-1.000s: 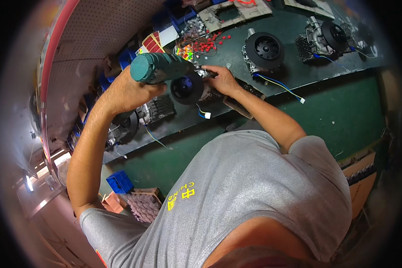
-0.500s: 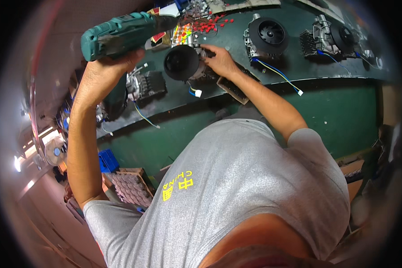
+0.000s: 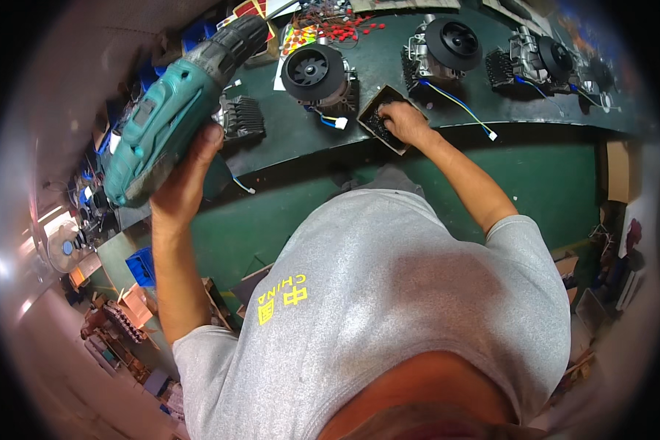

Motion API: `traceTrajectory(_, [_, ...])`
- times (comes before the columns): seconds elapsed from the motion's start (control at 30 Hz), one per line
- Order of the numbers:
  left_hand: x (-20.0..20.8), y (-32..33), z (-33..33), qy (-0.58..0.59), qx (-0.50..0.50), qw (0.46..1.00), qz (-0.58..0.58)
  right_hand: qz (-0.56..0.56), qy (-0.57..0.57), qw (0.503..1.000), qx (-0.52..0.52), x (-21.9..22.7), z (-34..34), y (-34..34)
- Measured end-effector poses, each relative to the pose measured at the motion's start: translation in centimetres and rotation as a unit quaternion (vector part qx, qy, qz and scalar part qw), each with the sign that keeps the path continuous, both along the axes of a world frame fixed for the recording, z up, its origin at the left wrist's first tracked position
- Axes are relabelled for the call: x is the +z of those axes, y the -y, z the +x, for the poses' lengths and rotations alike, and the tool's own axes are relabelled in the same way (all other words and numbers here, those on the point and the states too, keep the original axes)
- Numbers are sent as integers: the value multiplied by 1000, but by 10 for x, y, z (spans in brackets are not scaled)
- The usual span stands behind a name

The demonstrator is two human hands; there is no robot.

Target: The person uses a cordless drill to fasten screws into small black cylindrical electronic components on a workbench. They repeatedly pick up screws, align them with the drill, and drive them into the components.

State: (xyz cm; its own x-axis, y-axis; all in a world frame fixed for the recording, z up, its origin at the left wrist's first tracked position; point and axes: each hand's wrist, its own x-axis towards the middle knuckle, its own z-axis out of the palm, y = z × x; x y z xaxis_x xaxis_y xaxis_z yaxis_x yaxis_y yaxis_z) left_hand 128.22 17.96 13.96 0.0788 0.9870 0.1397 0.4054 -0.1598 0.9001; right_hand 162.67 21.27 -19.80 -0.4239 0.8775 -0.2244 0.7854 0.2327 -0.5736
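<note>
My left hand (image 3: 187, 165) is wrapped round a teal cordless drill (image 3: 158, 125), raised at the left with its black chuck pointing up and right. My right hand (image 3: 407, 123) reaches into a small open box (image 3: 374, 132) of small dark parts at the table's front edge. Its fingertips are down among the parts, so what they pinch, if anything, is hidden. Just left of the box stands a metal motor unit (image 3: 317, 73) with a round black fan on top. A white connector (image 3: 340, 123) on short wires hangs from that unit.
More fan units stand along the green table (image 3: 271, 150): one fan unit (image 3: 451, 48) right of the box, another fan unit (image 3: 539, 62) farther right. A finned metal unit (image 3: 242, 117) sits behind the drill. Red-tipped small parts (image 3: 348, 28) lie at the back.
My right hand has left the nearest motor unit and moved right, down into the box. The drill has come lower and nearer, its chuck tilted upward. My view has shifted too.
</note>
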Motion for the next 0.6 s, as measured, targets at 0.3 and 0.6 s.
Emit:
traceTrajectory(0.3, [-45, 86, -61, 33, 127, 990, -54, -44, 186, 980, 54, -29, -20, 15])
traceTrajectory(0.6, [-72, 146, -117, 20, 142, 980, -135, -86, -296, 868, -388, 5, -26, 28])
